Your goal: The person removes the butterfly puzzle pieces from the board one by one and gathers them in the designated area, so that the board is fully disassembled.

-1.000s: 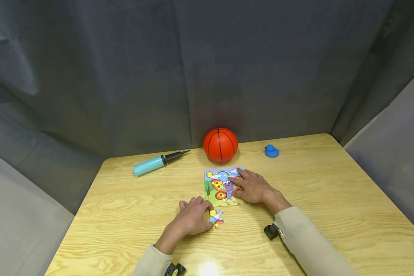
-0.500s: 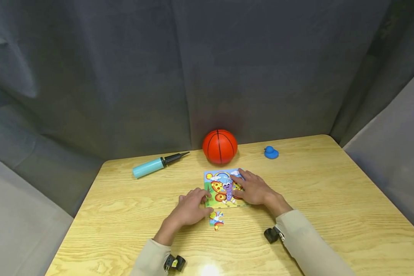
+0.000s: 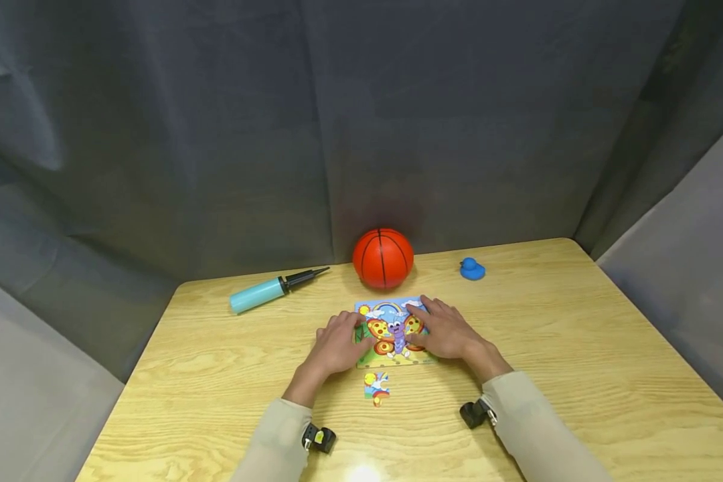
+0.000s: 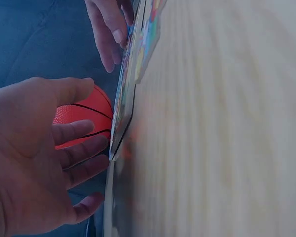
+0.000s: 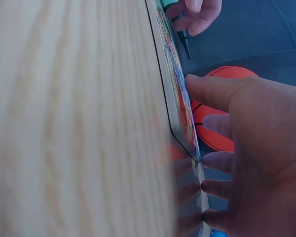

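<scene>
Wooden table (image 3: pixel 530 321) bears butterfly puzzle board (image 3: pixel 393 329), flat; small puzzle section (image 3: pixel 375 386) just nearer us. Our left hand (image 3: pixel 337 343), fingers relaxed and apart, at board's left side; right hand (image 3: pixel 450 332) likewise at right side, both gripping nothing. Red ball (image 3: pixel 383 259) just beyond.

Two hands (image 3: pixel 335 343) (image 3: pixel 450 331), one board (image 3: pixel 391 335), one piece (image 3: pixel 373 383), one ball (image 3: pixel 383 260), one pump (image 3: pixel 258 296), one duck (image 3: pixel 472 270)

Piece (image 3: pixel 374 389) before puzzle (image 3: pixel 394 333), ball (image 3: pixel 383 259) behind; pump (image 3: pixel 271 290) left of ball, duck (image 3: pixel 472 270) right.
</scene>
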